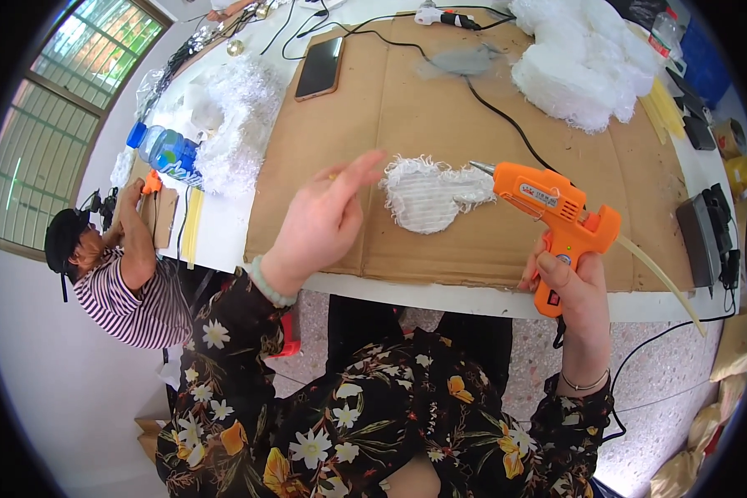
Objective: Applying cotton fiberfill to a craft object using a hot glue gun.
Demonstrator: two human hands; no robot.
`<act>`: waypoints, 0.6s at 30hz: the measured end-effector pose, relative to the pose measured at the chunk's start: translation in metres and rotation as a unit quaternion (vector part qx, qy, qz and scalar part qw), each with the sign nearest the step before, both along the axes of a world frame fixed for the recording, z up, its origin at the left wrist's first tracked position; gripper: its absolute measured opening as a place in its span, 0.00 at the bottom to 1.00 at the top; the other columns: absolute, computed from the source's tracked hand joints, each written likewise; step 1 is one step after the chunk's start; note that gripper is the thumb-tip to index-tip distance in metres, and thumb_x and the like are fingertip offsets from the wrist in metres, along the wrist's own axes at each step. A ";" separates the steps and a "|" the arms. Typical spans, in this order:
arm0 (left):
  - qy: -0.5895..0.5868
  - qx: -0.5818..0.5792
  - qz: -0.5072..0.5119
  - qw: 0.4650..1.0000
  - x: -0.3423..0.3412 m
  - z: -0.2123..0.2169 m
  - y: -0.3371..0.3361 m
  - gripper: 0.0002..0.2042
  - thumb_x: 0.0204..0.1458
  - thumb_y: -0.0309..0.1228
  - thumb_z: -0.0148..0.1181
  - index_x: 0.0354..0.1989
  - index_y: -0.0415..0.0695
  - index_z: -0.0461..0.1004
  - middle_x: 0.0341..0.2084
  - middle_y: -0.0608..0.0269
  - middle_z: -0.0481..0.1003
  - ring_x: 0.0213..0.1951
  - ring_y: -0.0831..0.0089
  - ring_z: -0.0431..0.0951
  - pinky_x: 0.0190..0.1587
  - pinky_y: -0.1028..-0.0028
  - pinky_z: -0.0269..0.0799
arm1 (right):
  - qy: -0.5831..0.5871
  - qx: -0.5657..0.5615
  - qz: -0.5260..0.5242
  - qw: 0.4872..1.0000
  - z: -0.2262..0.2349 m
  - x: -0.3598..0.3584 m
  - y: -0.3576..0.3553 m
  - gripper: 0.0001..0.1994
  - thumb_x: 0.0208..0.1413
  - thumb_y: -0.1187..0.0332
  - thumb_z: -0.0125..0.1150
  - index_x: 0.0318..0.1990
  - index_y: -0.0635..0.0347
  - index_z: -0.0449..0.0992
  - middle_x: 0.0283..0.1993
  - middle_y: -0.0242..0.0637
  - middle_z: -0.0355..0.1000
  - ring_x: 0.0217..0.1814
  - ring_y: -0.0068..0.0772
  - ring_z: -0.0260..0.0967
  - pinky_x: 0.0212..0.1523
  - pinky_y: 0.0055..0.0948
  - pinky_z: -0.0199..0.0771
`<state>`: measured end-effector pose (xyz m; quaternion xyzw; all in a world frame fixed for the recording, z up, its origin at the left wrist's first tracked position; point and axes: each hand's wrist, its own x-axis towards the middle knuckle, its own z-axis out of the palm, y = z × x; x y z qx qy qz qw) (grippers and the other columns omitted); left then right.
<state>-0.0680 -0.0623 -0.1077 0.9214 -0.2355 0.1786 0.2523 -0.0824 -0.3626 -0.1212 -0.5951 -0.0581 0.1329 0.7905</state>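
Observation:
My right hand (574, 280) is wrapped round the handle of an orange hot glue gun (552, 199), its metal nozzle pointing left. A pale glue stick (651, 266) sticks out of the gun's back end. The nozzle tip is close to the right end of a white fabric piece with frayed, fringed edges (423, 199), which lies on the cardboard; whether they touch I cannot tell. My left hand (315, 220) hovers left of the fabric piece, fingers stretched toward its upper left edge, with nothing visible in them.
Brown cardboard (332, 158) covers the white table. A phone (319, 68) lies at the far left of it. White fluffy material is heaped at left (239, 116) and far right (585, 58). A bottle (164, 151) lies at left, near another person (124, 274). A black cable (506, 116) crosses the cardboard.

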 end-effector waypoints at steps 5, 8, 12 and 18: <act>-0.013 0.047 -0.031 0.998 -0.005 -0.011 -0.010 0.28 0.41 0.15 0.47 0.56 0.42 0.63 0.31 0.55 0.77 0.42 0.56 0.75 0.50 0.61 0.66 | 0.002 -0.005 -0.001 1.000 -0.001 0.000 0.000 0.19 0.48 0.61 0.63 0.41 0.63 0.65 0.27 0.32 0.66 0.25 0.23 0.67 0.26 0.22 0.68; -0.032 0.108 -0.032 0.993 -0.004 -0.007 -0.016 0.28 0.40 0.16 0.49 0.56 0.42 0.64 0.29 0.57 0.76 0.44 0.58 0.74 0.49 0.61 0.65 | 0.001 -0.003 -0.004 1.000 -0.002 -0.001 0.000 0.18 0.48 0.62 0.62 0.41 0.63 0.65 0.28 0.33 0.66 0.25 0.23 0.67 0.27 0.22 0.67; -0.051 0.173 -0.048 0.982 0.005 -0.006 -0.017 0.27 0.40 0.18 0.51 0.54 0.43 0.66 0.31 0.58 0.75 0.43 0.59 0.74 0.48 0.62 0.65 | 0.010 0.006 -0.017 1.000 -0.003 -0.002 0.001 0.18 0.48 0.62 0.62 0.41 0.63 0.65 0.28 0.33 0.66 0.25 0.24 0.67 0.27 0.23 0.68; 0.153 -0.147 -0.016 0.977 0.016 -0.011 -0.007 0.27 0.42 0.12 0.44 0.54 0.43 0.66 0.33 0.57 0.76 0.41 0.59 0.74 0.47 0.67 0.68 | 0.018 0.010 0.009 1.000 -0.003 -0.001 -0.003 0.18 0.48 0.64 0.61 0.42 0.63 0.65 0.30 0.34 0.66 0.26 0.24 0.67 0.29 0.23 0.67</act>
